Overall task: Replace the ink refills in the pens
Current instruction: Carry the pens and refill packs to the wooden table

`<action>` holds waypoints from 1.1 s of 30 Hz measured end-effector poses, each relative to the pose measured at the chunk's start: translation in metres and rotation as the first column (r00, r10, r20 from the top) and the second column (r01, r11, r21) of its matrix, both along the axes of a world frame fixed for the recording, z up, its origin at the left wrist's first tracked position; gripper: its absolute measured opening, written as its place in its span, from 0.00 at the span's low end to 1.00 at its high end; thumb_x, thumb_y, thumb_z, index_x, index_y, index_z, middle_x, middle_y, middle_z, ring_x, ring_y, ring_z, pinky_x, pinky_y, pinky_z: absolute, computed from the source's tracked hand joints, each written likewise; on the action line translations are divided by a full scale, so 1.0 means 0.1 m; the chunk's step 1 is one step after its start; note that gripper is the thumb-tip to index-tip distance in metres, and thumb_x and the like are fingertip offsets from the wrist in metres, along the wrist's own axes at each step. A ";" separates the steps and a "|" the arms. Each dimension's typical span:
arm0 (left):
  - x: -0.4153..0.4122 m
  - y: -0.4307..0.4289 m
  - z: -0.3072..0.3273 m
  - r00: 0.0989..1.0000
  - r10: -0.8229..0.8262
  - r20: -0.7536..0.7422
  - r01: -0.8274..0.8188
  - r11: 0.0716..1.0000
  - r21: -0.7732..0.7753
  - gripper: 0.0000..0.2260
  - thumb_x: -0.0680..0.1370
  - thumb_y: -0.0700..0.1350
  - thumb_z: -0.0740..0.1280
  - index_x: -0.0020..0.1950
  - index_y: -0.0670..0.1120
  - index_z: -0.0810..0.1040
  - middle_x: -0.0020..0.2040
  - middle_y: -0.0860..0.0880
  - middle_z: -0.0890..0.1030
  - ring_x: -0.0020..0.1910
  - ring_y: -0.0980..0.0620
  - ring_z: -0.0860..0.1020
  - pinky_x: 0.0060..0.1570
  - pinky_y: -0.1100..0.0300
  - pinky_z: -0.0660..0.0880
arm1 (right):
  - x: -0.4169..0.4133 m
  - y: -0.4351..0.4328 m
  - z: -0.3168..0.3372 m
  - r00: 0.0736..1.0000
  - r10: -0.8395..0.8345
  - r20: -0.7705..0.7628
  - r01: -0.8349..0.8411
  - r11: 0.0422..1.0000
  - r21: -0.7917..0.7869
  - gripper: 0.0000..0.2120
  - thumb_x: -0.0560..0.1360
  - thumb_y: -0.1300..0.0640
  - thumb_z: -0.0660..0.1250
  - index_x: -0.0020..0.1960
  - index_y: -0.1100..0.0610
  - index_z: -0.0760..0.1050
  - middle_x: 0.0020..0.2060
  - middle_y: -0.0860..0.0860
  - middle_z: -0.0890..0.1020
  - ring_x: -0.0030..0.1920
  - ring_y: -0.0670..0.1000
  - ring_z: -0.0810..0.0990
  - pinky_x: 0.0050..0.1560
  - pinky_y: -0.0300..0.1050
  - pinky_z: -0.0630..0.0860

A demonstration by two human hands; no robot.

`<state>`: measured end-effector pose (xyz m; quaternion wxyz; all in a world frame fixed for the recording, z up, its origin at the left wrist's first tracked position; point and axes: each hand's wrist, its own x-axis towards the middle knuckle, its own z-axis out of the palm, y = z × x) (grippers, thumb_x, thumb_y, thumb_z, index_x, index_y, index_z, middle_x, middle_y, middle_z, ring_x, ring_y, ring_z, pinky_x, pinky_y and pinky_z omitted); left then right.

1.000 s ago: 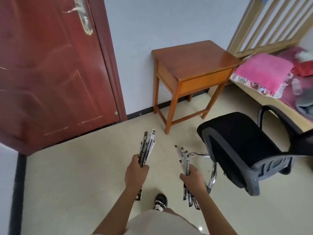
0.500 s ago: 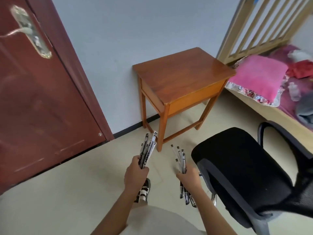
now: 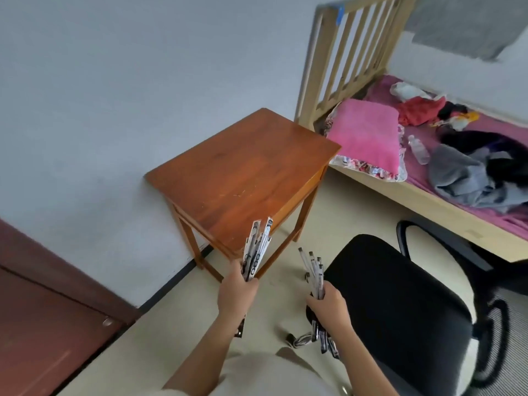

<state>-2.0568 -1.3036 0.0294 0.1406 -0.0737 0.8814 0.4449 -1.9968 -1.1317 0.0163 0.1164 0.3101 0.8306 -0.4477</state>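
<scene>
My left hand [image 3: 236, 291] grips a bundle of packaged ink refills [image 3: 257, 248] in black and white wrappers, their tops fanned upward in front of the near corner of a small wooden table [image 3: 243, 178]. My right hand [image 3: 328, 308] grips a bunch of clear pens [image 3: 314, 271], tips pointing up and dark ends hanging below the fist. Both hands are held low over the floor, a short way apart.
A black office chair [image 3: 400, 304] stands close on the right, next to my right hand. A bed [image 3: 445, 155] with a pink pillow and clothes lies beyond it. A dark red door [image 3: 43, 324] is at the left. The floor is pale tile.
The view has swung right and closer to the table; the door has slid to the left edge. Both hands keep their bundles, now nearer the table's corner and the chair.
</scene>
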 end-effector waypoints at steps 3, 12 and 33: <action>-0.26 0.11 -0.07 0.998 -0.044 0.042 0.044 0.999 0.001 0.11 0.73 0.40 0.64 0.54 0.46 0.69 0.45 0.49 0.78 0.40 0.49 0.78 0.36 0.55 0.75 | -0.15 0.08 -0.08 0.998 -0.023 0.051 0.024 1.000 -0.005 0.09 0.70 0.63 0.63 0.36 0.58 0.63 0.31 0.52 0.68 0.32 0.51 0.67 0.32 0.45 0.63; -1.46 0.33 -0.04 0.998 0.063 -0.027 -0.064 0.997 -0.034 0.10 0.73 0.39 0.64 0.52 0.47 0.68 0.44 0.51 0.76 0.40 0.51 0.77 0.38 0.58 0.75 | -1.66 0.52 -0.03 0.996 0.076 -0.053 -0.079 0.996 -0.043 0.04 0.72 0.63 0.62 0.42 0.57 0.67 0.32 0.52 0.69 0.29 0.48 0.66 0.28 0.40 0.63; -2.43 0.56 -0.04 0.854 0.516 0.062 -0.519 0.854 0.040 0.13 0.73 0.39 0.64 0.57 0.46 0.69 0.41 0.52 0.75 0.37 0.55 0.74 0.34 0.62 0.71 | -3.53 0.67 0.02 0.823 0.568 -0.006 -0.567 0.822 0.050 0.04 0.72 0.61 0.62 0.41 0.55 0.67 0.31 0.49 0.69 0.31 0.47 0.66 0.32 0.40 0.64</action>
